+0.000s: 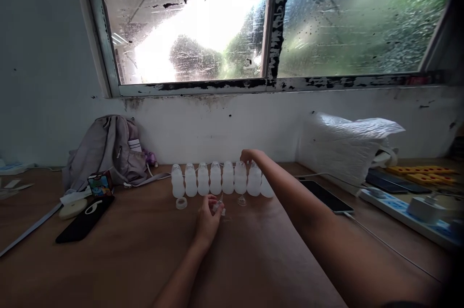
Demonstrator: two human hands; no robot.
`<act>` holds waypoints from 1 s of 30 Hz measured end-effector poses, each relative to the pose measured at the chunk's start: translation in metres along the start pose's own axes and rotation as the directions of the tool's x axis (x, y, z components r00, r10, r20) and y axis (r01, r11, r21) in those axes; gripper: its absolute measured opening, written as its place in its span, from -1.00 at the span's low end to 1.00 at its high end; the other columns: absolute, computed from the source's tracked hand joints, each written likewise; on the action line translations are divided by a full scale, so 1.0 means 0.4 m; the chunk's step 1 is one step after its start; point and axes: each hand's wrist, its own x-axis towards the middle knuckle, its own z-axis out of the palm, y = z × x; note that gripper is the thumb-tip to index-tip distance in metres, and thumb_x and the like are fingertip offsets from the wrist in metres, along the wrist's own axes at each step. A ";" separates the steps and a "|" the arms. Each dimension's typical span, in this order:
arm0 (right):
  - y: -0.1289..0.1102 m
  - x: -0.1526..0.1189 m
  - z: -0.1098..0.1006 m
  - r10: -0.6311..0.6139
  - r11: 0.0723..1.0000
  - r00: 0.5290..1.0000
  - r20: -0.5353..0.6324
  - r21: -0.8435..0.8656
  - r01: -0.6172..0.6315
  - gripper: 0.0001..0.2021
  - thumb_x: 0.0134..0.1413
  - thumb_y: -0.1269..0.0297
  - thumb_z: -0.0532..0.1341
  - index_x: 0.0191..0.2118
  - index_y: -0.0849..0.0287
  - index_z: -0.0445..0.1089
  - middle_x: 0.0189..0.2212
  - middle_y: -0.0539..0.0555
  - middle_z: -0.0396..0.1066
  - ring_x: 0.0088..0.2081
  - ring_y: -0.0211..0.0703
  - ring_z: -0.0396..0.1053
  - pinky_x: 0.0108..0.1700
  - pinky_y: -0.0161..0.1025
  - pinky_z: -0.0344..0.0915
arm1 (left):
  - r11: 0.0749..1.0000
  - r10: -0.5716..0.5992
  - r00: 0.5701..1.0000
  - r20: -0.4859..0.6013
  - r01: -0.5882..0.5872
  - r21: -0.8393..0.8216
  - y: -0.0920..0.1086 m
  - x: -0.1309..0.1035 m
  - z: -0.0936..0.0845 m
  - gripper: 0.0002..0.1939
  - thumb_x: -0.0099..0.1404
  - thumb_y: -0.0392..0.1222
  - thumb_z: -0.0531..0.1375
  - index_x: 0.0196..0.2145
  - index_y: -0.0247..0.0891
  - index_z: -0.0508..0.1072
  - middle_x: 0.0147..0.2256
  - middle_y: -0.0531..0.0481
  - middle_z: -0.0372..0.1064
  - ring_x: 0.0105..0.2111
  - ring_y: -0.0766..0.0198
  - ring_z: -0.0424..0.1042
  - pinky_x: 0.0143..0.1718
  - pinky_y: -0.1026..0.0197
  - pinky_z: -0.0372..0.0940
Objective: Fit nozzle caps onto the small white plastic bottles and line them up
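One brown table bears your row of eight frosted bottles. Your right hand is by the bottle tops toward the right end; whether its fingers grip cannot be told. Your left hand, in front of the row, pinches a small clear piece between fingertips.

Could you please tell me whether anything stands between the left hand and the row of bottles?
Apart from the clear piece it holds, nothing visible stands between the left hand and the bottles; the ring lies off left.
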 end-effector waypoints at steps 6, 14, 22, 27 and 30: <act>0.027 0.009 -0.045 0.080 0.996 0.965 0.251 -0.065 -0.065 -0.76 -0.21 0.21 0.20 -0.69 0.27 0.37 -0.67 0.11 0.36 -0.57 -0.21 0.30 -0.47 -0.27 0.20 | 1.000 0.013 1.000 0.026 -0.013 0.001 0.007 -0.007 -0.005 -0.75 0.09 -0.08 0.10 -0.30 -0.24 0.23 -0.35 -0.05 0.30 -0.35 0.27 0.32 -0.32 0.25 0.19; 0.033 -0.056 -0.186 0.024 0.996 0.996 0.081 -0.086 -0.017 -0.57 -0.04 -0.04 -0.01 -0.41 0.22 0.43 -0.39 0.16 0.40 -0.30 -0.08 0.30 -0.34 -0.25 0.14 | 0.992 0.120 0.992 0.032 -0.121 0.041 -0.010 -0.004 0.003 -0.79 0.10 -0.17 0.08 -0.29 -0.27 0.34 -0.31 -0.08 0.30 -0.26 0.22 0.30 -0.21 0.18 0.18; -0.026 -0.296 -0.261 -0.355 0.931 0.917 -0.180 0.021 0.364 -0.65 -0.09 0.02 0.09 -0.32 0.18 0.41 -0.35 0.08 0.41 -0.34 -0.17 0.30 -0.32 -0.31 0.15 | 0.988 0.120 0.991 0.066 -0.126 0.093 -0.018 -0.012 0.006 -0.69 0.10 -0.24 0.05 -0.16 -0.28 0.32 -0.28 -0.07 0.23 -0.24 0.23 0.28 -0.15 0.18 0.16; -0.035 -0.470 -0.145 -0.427 0.875 0.881 -0.204 0.152 0.459 -0.80 -0.08 0.17 0.11 -0.46 0.19 0.34 -0.49 0.05 0.34 -0.43 -0.22 0.27 -0.36 -0.30 0.16 | 0.987 0.084 0.986 0.144 -0.101 0.121 -0.009 -0.021 0.005 -0.75 0.06 -0.25 0.08 -0.25 -0.28 0.36 -0.28 -0.06 0.19 -0.24 0.23 0.26 -0.13 0.19 0.15; -0.029 -0.524 -0.044 -0.353 0.876 0.910 -0.217 0.265 0.403 -0.81 -0.12 0.21 0.13 -0.35 0.18 0.23 -0.50 0.01 0.29 -0.47 -0.26 0.25 -0.43 -0.33 0.17 | 0.983 0.103 0.982 0.157 -0.125 0.136 0.003 -0.023 0.003 -0.81 0.04 -0.23 0.10 -0.33 -0.29 0.35 -0.30 -0.06 0.20 -0.26 0.22 0.26 -0.17 0.18 0.15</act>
